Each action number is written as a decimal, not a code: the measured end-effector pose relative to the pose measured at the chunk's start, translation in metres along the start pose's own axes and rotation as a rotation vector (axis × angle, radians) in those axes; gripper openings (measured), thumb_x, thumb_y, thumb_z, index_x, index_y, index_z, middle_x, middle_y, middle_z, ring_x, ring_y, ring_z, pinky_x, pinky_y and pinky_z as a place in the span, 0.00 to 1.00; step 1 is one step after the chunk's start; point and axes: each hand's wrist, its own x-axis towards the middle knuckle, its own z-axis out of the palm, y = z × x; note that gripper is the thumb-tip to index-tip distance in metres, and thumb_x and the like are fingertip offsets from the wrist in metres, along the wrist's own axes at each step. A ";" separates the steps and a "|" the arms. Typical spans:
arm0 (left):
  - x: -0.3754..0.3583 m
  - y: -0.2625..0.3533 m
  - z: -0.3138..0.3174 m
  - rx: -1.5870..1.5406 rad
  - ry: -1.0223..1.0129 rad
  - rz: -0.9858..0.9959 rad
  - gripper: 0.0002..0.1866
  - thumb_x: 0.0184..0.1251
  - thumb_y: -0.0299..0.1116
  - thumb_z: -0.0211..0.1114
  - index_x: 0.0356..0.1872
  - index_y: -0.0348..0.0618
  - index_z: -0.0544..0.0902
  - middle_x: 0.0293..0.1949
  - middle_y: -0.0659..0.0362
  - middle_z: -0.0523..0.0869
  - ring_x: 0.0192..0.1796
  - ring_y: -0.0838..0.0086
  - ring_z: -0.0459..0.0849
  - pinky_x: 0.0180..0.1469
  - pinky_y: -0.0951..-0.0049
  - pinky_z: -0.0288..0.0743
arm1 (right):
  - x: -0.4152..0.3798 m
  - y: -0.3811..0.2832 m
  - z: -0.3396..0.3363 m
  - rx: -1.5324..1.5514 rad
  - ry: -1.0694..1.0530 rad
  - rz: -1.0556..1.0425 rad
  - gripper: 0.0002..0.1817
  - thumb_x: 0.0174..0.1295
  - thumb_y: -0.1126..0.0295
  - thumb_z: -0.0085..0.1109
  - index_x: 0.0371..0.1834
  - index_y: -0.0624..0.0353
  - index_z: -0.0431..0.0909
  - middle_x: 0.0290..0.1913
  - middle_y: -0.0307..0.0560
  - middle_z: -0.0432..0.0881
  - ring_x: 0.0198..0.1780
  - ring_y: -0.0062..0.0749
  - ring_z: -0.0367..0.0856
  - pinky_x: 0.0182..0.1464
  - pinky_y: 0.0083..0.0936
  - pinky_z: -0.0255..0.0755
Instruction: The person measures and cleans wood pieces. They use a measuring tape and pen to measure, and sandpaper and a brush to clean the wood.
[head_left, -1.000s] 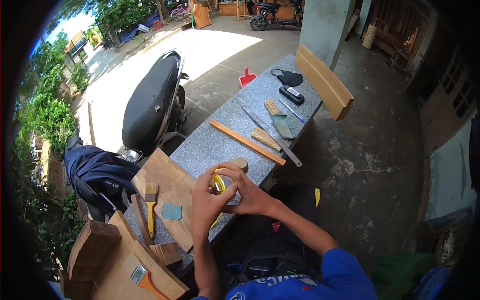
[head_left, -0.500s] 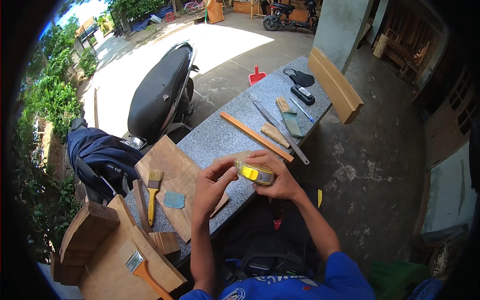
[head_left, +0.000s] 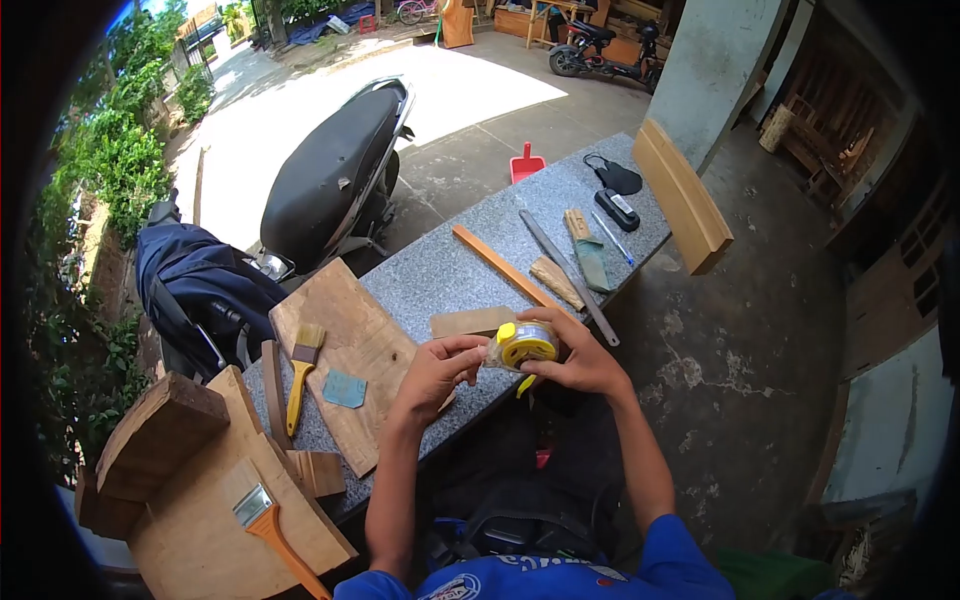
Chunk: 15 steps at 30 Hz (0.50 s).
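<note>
A yellow and clear tape measure (head_left: 528, 344) is held over the front edge of the granite table (head_left: 430, 270). My right hand (head_left: 580, 355) wraps round its right side. At its left end, my left hand (head_left: 440, 375) has thumb and fingers pinched together by the tape's tip; what they grip is too small to make out. Behind the hands lies a small wooden block (head_left: 470, 321). An orange wooden strip (head_left: 505, 262) reaches toward my right hand. Left of my left hand is a wide wooden board (head_left: 365, 350) with a yellow-handled brush (head_left: 302, 375) and a blue-green sandpaper piece (head_left: 344, 389).
A metal ruler (head_left: 570, 275), a wrapped wood piece (head_left: 587, 250), a pen (head_left: 612, 237) and a black case (head_left: 617, 210) lie farther back. A leaning board (head_left: 680, 195) stands at the table's end. Curved wood (head_left: 220, 500) with an orange brush (head_left: 275, 540) is lower left. A motorbike (head_left: 335, 170) stands beyond.
The tape measure has turned in my right hand, showing its round yellow side. The small block behind the hands is more exposed. The whole view has shifted slightly.
</note>
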 end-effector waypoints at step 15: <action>0.003 -0.005 -0.023 -0.197 0.048 -0.045 0.06 0.56 0.29 0.63 0.30 0.39 0.76 0.22 0.65 0.75 0.24 0.84 0.72 0.25 0.84 0.67 | 0.009 0.002 -0.010 0.394 -0.056 0.312 0.25 0.53 0.71 0.61 0.53 0.63 0.65 0.38 0.45 0.77 0.33 0.23 0.79 0.27 0.17 0.73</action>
